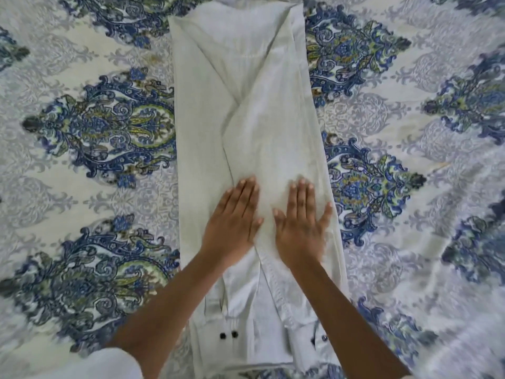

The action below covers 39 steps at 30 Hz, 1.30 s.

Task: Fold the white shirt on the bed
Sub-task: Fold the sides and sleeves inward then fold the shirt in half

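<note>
A bed [68, 192] fills the view, covered by a pale bedspread printed with blue, green and grey paisley medallions. At the lower left corner a bit of the person's white sleeve [109, 365] shows, with the bare forearm reaching up from it towards the middle.

The left hand [235, 222] lies palm down on the white shirt [246, 105], fingers straight and close together, holding nothing and pressing flat on the cloth. The shirt lies along the middle of the bed as a long narrow strip, its sides folded inward and its sleeves laid crossing over the body. Near the bottom edge a cuff with two dark buttons [228, 335] lies on the strip, between the forearms.

Just beside the left hand, with a small gap of cloth between them, the right hand [300, 228] also rests flat on the shirt, fingers straight and slightly spread, thumb out to the side, gripping nothing. More patterned bedspread lies to the right.
</note>
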Each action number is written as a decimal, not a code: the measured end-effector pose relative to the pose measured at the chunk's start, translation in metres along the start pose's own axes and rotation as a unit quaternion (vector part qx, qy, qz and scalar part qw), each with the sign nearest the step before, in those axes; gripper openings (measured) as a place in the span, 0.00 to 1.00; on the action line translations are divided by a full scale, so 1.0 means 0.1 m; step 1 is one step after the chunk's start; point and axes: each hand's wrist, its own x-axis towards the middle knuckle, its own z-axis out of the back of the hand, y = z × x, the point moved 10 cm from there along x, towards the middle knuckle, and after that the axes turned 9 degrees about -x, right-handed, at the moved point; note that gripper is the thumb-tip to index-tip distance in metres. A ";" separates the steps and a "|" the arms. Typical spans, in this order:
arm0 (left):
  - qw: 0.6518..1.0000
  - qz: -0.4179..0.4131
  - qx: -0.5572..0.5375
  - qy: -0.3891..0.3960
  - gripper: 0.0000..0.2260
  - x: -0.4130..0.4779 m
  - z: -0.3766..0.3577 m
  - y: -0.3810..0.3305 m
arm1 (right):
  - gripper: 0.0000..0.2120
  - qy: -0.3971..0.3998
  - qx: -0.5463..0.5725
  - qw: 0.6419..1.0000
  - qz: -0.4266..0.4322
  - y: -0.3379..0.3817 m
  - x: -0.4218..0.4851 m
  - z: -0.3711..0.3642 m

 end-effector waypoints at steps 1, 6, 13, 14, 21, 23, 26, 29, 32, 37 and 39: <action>1.000 -0.006 0.001 -0.002 0.27 -0.05 0.02 -0.06 | 0.28 -0.006 0.000 1.000 -0.013 -0.04 -0.07 0.05; 0.999 -0.034 0.004 0.039 0.26 -0.15 -0.10 -0.24 | 0.29 0.034 0.021 0.999 -0.037 -0.10 -0.46 -0.06; 0.998 0.044 -0.046 0.031 0.28 -0.97 -0.23 -0.50 | 0.30 -0.015 0.053 0.998 -0.029 -0.42 -1.11 0.09; 0.996 0.065 -0.047 0.044 0.29 -1.11 -0.32 -0.55 | 0.30 -0.002 0.047 0.999 -0.023 -0.42 -1.24 0.02; 0.986 0.060 -0.091 0.123 0.27 -1.79 -0.57 -0.88 | 0.29 0.080 0.045 0.991 0.100 -0.36 -2.00 -0.21; 0.980 0.043 -0.136 0.137 0.27 -1.95 -0.44 -0.90 | 0.25 0.076 0.035 0.987 0.140 -0.45 -2.04 -0.09; 0.981 0.000 -0.183 0.069 0.24 -1.96 0.05 -0.76 | 0.19 0.018 0.065 0.991 0.119 -0.74 -1.79 0.26; 0.992 0.008 -0.123 -0.001 0.33 -1.82 0.40 -0.21 | 0.24 -0.002 0.057 0.989 0.136 -0.90 -1.34 0.43; 0.997 -0.020 0.007 0.077 0.39 -1.70 0.29 0.25 | 0.32 0.032 -0.047 0.955 0.290 -0.76 -1.06 0.28; 0.964 -0.179 0.131 0.148 0.34 -1.67 0.00 0.24 | 0.43 0.003 -0.168 0.823 0.542 -0.61 -1.15 -0.01; 0.958 -0.210 0.142 0.137 0.32 -1.66 -0.02 0.24 | 0.43 -0.021 -0.164 0.807 0.567 -0.61 -1.17 -0.04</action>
